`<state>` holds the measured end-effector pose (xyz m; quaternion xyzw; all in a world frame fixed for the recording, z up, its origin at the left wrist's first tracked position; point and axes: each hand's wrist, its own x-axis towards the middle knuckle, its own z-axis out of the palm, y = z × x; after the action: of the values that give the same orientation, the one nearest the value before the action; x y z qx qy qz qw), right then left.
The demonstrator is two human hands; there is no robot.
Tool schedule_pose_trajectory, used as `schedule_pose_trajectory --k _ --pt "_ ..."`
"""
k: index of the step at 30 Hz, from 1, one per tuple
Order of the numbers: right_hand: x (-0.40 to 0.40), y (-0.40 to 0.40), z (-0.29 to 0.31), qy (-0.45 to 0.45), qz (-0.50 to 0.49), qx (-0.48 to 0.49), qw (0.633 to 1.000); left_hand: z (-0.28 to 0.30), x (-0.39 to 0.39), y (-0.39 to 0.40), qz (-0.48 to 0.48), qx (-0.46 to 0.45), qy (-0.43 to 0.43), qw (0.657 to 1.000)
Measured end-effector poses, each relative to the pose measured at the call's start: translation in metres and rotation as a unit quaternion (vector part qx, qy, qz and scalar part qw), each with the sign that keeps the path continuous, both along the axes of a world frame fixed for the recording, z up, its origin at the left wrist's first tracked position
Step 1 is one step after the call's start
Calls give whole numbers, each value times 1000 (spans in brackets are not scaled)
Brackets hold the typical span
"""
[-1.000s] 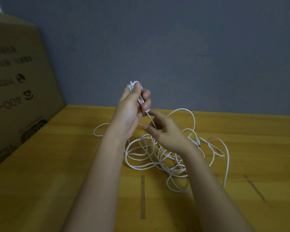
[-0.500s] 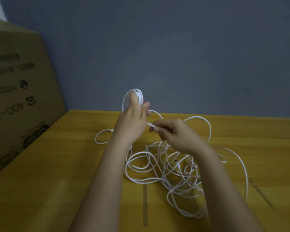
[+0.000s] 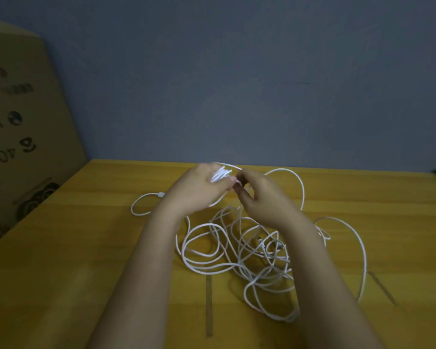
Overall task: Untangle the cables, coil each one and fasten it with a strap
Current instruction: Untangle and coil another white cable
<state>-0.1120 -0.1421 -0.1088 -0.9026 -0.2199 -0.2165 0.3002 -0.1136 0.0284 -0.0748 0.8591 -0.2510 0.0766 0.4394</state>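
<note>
White cables (image 3: 237,250) sprawl on the yellow wooden table (image 3: 86,248) below a grey wall (image 3: 237,84).

one view only, from a wide-angle camera worn on the person's head. it looks forward and down along both forearms, close to the left hand (image 3: 198,187) and right hand (image 3: 264,197), which meet near the frame's centre. the wooden table (image 3: 86,248) fills the lower half, the grey wall (image 3: 237,84) the upper half, and a cardboard box (image 3: 23,134) stands at the left edge. straight lines bow slightly toward the edges.
</note>
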Motion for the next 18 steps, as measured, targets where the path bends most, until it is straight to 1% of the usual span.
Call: schedule_pose_trajectory --k 2,3,6,8,10,11,13,16,18 --pt "-1 -2 -5 34 12 32 999 4 -2 1 -3 -78 7 997" --pt "0 -4 -8 27 17 40 999 6 -3 2 -4 -108 14 994" --pt "3 -2 -10 -1 12 8 1000 9 -4 1 -10 -197 46 979" --pt "4 4 -12 5 47 69 997 10 -2 0 -1 -235 58 970" --pt "3 5 -16 12 34 134 990 8 2 1 26 -247 48 967" --pt "3 4 -18 8 16 142 990 7 4 1 45 -247 37 967" --pt "5 -1 -16 16 -13 128 992 4 7 1 88 -241 12 966" --pt "9 -12 4 80 -30 99 991 1 6 -6 147 -227 -15 963" --pt "8 -18 27 153 -43 91 983 5 5 -10 167 -208 -13 964"
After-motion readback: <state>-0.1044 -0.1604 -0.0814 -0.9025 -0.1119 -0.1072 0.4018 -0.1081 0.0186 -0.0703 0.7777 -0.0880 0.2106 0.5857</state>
